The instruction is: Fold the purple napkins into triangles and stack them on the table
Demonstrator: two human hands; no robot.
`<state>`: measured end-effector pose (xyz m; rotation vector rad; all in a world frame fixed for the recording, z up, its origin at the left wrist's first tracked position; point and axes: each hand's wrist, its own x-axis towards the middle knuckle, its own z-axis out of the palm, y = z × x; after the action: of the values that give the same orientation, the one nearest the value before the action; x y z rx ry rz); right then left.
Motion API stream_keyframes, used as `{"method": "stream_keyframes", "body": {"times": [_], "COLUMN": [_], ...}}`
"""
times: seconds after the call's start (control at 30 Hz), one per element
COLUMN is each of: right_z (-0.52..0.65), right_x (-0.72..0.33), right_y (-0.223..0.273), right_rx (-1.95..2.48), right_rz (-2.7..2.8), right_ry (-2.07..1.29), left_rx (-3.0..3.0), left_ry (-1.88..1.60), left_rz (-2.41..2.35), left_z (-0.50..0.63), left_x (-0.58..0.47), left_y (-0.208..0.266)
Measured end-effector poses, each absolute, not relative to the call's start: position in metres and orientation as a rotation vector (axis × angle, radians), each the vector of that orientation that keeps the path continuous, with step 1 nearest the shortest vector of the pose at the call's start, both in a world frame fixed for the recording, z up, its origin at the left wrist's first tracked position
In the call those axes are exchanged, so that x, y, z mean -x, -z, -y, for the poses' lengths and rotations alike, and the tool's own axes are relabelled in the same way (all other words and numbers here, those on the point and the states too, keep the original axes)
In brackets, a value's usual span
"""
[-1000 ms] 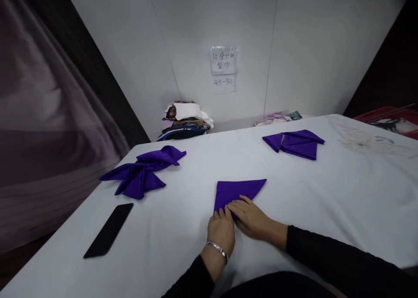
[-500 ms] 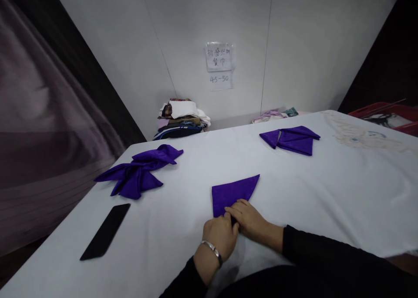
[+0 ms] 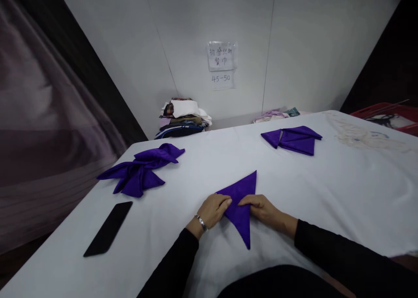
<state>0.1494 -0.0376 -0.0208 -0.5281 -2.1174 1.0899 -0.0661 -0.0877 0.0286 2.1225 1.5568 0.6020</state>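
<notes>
A purple cloth napkin (image 3: 241, 211), folded into pointed shapes, is between my hands near the front of the white-covered table (image 3: 196, 167). One of its tips points up and away, another down toward me. My left hand (image 3: 214, 210) grips its left edge, thumb on top and a bracelet at the wrist. On the right edge, my right hand (image 3: 261, 206) pinches the cloth with its thumb on top and the other fingers underneath. The napkin's left corner is partly hidden behind my left hand.
Crumpled purple cloth (image 3: 140, 171) lies to the left, above a flat black slab (image 3: 109, 228). Another folded purple napkin (image 3: 294, 140) rests at the back right. Folded fabrics (image 3: 184, 119) are stacked behind the table. A red basket (image 3: 401, 115) stands far right.
My hands have moved apart, to opposite sides of the napkin. The napkin has gone from a flat shape under my fingers to one with points up and down.
</notes>
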Motion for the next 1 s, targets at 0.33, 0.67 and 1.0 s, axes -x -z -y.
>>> {"method": "stream_keyframes", "body": {"times": [0.33,0.67,1.0], "right_z": [0.059,0.057,0.011], "right_x": [-0.163,-0.157,-0.156], "right_y": [0.013,0.003,0.008], "right_rx": [0.374,0.602,1.079], "right_rz": [2.464,2.033,1.318], "right_ry": [-0.734,-1.11,-1.702], "left_rx": [-2.161,-2.072,-1.862], "left_ry": [-0.676,-0.681,-0.787], "left_rz": [-1.41,-1.461,-1.76], "left_z": [0.097,0.089,0.057], "left_x": [0.083,0.084,0.065], "left_y": [-0.004,-0.008,0.005]}}
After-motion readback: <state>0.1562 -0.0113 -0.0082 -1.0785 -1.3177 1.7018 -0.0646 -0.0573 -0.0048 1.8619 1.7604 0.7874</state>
